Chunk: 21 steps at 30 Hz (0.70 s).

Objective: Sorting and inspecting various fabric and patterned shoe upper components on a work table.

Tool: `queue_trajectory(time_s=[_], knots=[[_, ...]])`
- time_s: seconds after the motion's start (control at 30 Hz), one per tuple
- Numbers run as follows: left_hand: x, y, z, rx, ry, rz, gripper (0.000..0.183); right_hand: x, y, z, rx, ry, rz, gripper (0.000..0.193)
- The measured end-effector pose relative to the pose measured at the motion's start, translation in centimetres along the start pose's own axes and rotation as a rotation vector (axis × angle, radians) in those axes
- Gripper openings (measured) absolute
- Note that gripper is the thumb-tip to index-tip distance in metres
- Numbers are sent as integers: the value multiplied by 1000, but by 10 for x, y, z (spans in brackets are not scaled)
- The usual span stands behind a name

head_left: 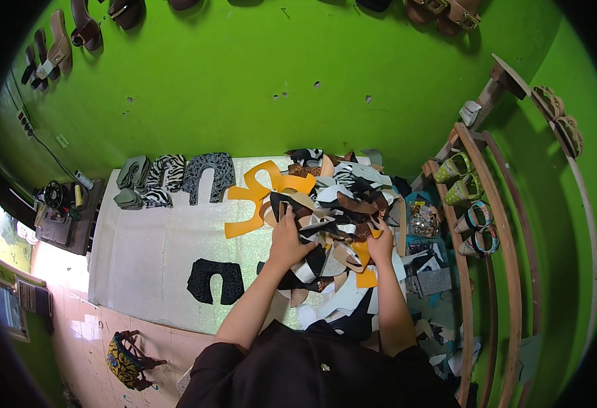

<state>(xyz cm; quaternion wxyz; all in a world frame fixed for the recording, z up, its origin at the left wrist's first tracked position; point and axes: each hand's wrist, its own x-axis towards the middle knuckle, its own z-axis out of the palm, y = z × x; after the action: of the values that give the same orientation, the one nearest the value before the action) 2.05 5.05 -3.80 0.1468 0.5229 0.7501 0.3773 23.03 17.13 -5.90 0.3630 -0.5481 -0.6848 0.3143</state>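
Note:
A heap of mixed cut scraps (342, 197) lies on the right part of the white table, in black, white, tan, zebra and leopard patterns. My left hand (289, 243) grips the heap's near left side, its thumb apart from the fingers and the fingertips partly hidden among the pieces. On the right side my right hand (380, 243) closes its fingers on scraps by a small orange bit. Arched orange pieces (245, 221) lie against the heap's left edge. Between my forearms hang more scraps, including an orange one (366, 278) and a pale strip (339, 299).
Stacked arch-shaped patterned pieces (208, 178) line the white table's (149, 251) back left; dark ones (215, 281) lie nearer. A wooden rack (463, 272) with sandals stands right, beside bins (424, 221). A sewing machine (57, 197) is far left, a patterned stool (128, 360) at lower left.

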Motion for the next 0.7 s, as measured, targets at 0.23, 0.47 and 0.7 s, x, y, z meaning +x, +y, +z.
queue_trajectory(time_s=[0.23, 0.47, 0.7], knots=[[-6, 14, 47, 135, -95, 46, 45, -13, -50, -31, -406, -213, -108, 71], [-20, 52, 75, -69, -104, 106, 42, -3, -92, -30, -67, -415, -228, 100], [-43, 58, 47, 97, -471, 163, 46, -18, -85, 22, -707, -269, -58, 90]])
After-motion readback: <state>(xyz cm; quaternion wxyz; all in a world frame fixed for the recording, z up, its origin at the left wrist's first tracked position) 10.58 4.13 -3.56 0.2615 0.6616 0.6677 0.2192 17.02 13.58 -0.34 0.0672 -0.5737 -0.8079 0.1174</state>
